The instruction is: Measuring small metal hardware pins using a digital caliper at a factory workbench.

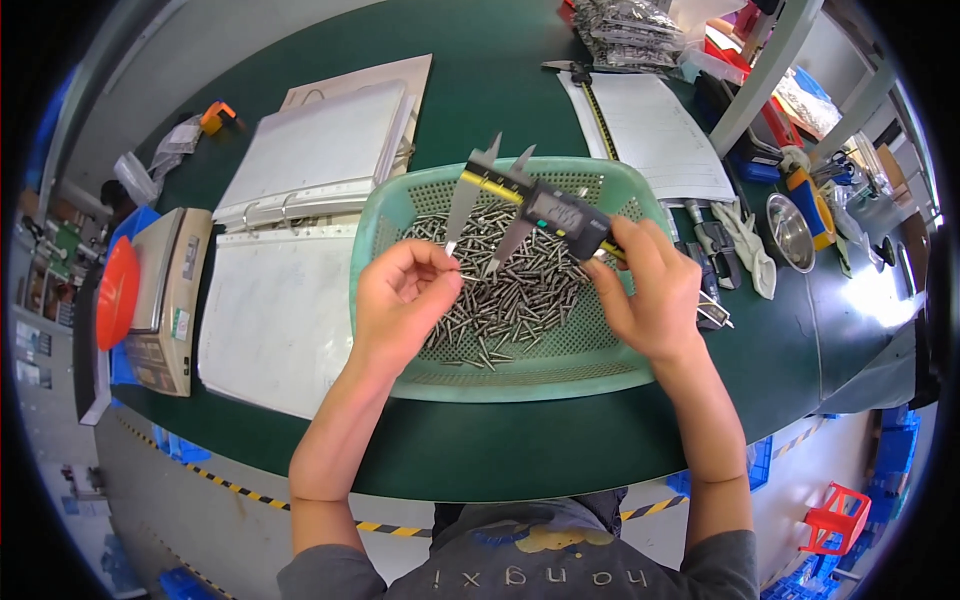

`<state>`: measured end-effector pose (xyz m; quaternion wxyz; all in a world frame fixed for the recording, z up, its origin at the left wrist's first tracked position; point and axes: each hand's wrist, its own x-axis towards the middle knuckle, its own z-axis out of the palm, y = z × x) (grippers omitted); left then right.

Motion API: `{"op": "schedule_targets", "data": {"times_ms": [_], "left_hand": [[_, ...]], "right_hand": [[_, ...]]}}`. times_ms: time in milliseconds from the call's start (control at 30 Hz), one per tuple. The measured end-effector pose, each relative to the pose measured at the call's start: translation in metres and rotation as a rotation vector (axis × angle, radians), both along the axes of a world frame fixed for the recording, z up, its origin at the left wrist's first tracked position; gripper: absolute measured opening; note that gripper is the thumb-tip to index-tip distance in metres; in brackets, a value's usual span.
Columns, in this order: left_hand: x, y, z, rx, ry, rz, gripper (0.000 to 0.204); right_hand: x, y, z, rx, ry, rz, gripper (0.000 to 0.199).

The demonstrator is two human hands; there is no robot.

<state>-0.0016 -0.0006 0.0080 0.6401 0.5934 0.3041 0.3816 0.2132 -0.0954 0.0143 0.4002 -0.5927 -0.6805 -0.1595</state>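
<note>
Taking the middle of the green basket (510, 383) as the clock's centre, the person's left hand (398, 305) is at nine o'clock, its thumb and fingertips pinched on a slim metal pin (473, 277) that points toward three, above the heap of loose pins (525, 305). The right hand (652, 290) is at three o'clock, its grip closed around the body of a digital caliper (560, 215), whose measuring jaws reach back toward ten and stand apart near the pin (whether either one touches it cannot be told from this view). To gauge the pin well, the left grip would best stay light and near the pin's end, leaving clear metal for the jaws and keeping fingertips out of their way. The caliper should sit square to the pin, since a tilt would probably spoil the reading, and the right thumb would do well to bring the slider in gently rather than squeeze. Steadying both wrists over the basket on the table (480, 445) seems wise: a slipped pin would likely vanish among its lookalikes. The display should face the person and be read only once the jaws settle.
</note>
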Motion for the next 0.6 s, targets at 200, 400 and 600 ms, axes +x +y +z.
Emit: {"op": "schedule_targets", "data": {"times_ms": [200, 400, 600], "left_hand": [[0.008, 0.006, 0.017, 0.726, 0.745, -0.193, 0.012], [0.039, 0.042, -0.002, 1.21, 0.919, -0.166, 0.011], [0.042, 0.054, -0.011, 1.282, 0.851, -0.285, 0.018]], "right_hand": [[0.003, 0.003, -0.002, 0.047, 0.078, -0.046, 0.033], [0.004, 0.001, -0.002, 0.077, 0.109, -0.029, 0.032], [0.001, 0.0, -0.001, 0.041, 0.145, -0.053, 0.031]]}}
